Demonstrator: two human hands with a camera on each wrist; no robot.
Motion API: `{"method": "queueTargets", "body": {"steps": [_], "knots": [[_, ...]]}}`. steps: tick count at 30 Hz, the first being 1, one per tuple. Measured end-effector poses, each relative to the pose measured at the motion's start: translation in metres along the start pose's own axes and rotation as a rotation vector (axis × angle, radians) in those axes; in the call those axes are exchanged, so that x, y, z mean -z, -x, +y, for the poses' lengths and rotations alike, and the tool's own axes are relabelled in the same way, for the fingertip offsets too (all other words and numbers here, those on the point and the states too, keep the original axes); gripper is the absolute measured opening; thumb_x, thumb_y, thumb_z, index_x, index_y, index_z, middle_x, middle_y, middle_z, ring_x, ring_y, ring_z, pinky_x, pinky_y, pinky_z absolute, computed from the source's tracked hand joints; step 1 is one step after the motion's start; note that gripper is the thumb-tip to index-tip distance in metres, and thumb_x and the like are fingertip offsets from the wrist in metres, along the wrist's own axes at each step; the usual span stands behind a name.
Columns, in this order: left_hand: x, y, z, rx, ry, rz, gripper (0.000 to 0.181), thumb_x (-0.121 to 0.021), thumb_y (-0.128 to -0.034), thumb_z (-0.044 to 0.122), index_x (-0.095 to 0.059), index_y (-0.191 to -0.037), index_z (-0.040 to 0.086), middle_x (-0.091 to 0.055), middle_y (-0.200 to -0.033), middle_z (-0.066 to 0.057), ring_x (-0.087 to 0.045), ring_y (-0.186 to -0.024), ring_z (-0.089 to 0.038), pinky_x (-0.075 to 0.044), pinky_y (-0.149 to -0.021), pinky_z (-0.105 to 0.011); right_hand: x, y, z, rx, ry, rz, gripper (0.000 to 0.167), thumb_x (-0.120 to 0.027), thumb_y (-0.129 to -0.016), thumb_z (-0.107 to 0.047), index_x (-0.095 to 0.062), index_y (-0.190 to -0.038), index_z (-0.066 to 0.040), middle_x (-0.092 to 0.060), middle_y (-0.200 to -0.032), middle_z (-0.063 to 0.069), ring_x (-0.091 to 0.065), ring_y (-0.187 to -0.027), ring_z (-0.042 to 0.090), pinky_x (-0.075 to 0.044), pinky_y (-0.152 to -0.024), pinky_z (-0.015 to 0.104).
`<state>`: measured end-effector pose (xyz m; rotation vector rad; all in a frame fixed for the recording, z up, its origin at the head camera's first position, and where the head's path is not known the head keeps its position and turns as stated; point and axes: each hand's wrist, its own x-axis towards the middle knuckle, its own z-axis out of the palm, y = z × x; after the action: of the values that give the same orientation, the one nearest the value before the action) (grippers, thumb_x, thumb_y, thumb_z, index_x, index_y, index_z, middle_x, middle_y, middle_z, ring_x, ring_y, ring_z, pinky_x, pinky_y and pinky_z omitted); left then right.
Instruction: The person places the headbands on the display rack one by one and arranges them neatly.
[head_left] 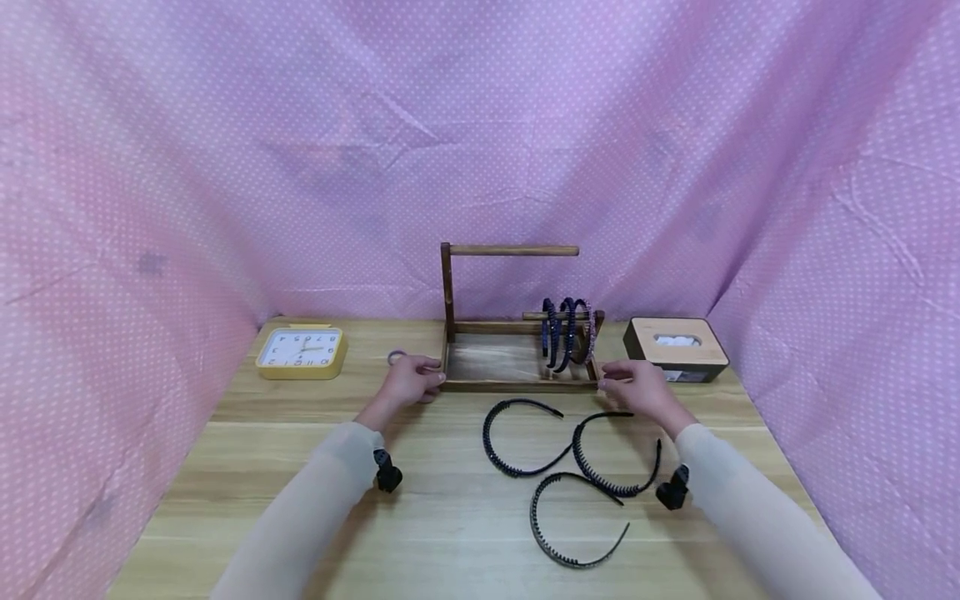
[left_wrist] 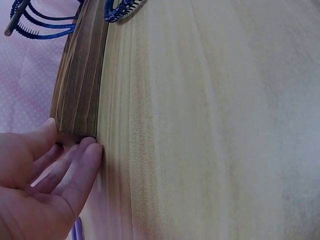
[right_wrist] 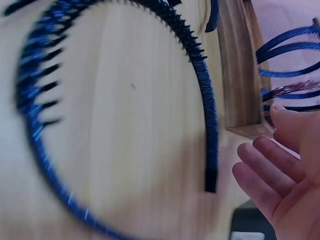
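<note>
Around a brown rectangular wooden tray (head_left: 517, 387), set on the pale wood-grained desk (head_left: 442, 533) as the centre of the dial, both forearms are stretched forward in cream sleeves. The left grip (head_left: 411, 381) is placed between eight and nine o'clock, partly open, its thumb and lightly bent fingertips touching the tray's end without being wrapped round it. The right grip (head_left: 637, 385) is held between three and four o'clock, open, with fingers loosely extended beside the opposite end; nothing is held in it, and whether the tray is touched by its thumb cannot be told. Above the tray's three o'clock end, dark blue headbands and a pinkish glittery one (head_left: 590, 333) are hung on a short wooden rod; their exact number is obscured by overlap. A longer bare rod (head_left: 517, 250) is carried on the tall post at nine o'clock. Three dark toothed headbands (head_left: 580, 450) are laid on the desk between four and six o'clock. White tissue is contained in a dark-sided, wood-topped box (head_left: 652, 327) at three o'clock. A purple ring-shaped object (head_left: 396, 356) is partly hidden by the left grip. In the right wrist view, the nearest headband is blurred and cut off.
</note>
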<state>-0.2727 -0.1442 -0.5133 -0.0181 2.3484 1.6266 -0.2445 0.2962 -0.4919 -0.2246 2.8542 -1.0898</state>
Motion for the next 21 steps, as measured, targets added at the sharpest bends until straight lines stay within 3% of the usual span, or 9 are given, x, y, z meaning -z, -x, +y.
{"method": "queueTargets", "body": {"steps": [3,10,15,21], "knots": [[0.0,-0.001,0.0,0.0,0.001,-0.003,0.041,-0.068,-0.0989,0.006,-0.059,-0.136,-0.007,-0.071,-0.115,-0.027,-0.074,-0.09,-0.031,-0.065,-0.075,-0.039,0.011,0.019,-0.006,0.073,0.036,-0.004,0.037,-0.073,-0.096,-0.021,-0.07,-0.125,0.003,-0.074,-0.116,0.021,-0.074,-0.098,0.036,-0.061,-0.086,0.047],[0.001,0.0,0.003,0.02,-0.001,-0.004,0.041,-0.067,-0.0999,0.007,-0.058,-0.138,-0.006,-0.07,-0.115,-0.026,-0.074,-0.09,-0.029,-0.065,-0.074,-0.038,0.022,0.072,-0.012,0.214,0.072,-0.09,0.028,-0.079,-0.091,-0.016,-0.075,-0.113,0.0,-0.078,-0.104,0.01,-0.073,-0.09,0.015,-0.061,-0.078,0.027],[0.001,0.002,0.007,0.032,-0.005,0.008,0.041,-0.067,-0.0996,0.007,-0.058,-0.138,-0.005,-0.071,-0.115,-0.025,-0.073,-0.088,-0.026,-0.065,-0.074,-0.038,0.017,0.104,-0.009,0.306,0.12,-0.14,0.023,-0.081,-0.088,-0.016,-0.078,-0.108,-0.004,-0.078,-0.101,0.005,-0.072,-0.088,0.011,-0.061,-0.075,0.033],[-0.002,0.003,0.006,0.025,-0.019,0.011,0.041,-0.067,-0.0995,0.006,-0.059,-0.137,-0.006,-0.071,-0.113,-0.024,-0.073,-0.086,-0.025,-0.065,-0.073,-0.037,0.006,0.126,0.0,0.379,0.193,-0.17,0.027,-0.085,-0.084,-0.024,-0.078,-0.107,-0.011,-0.078,-0.098,-0.003,-0.071,-0.087,0.011,-0.06,-0.077,0.037]]}}
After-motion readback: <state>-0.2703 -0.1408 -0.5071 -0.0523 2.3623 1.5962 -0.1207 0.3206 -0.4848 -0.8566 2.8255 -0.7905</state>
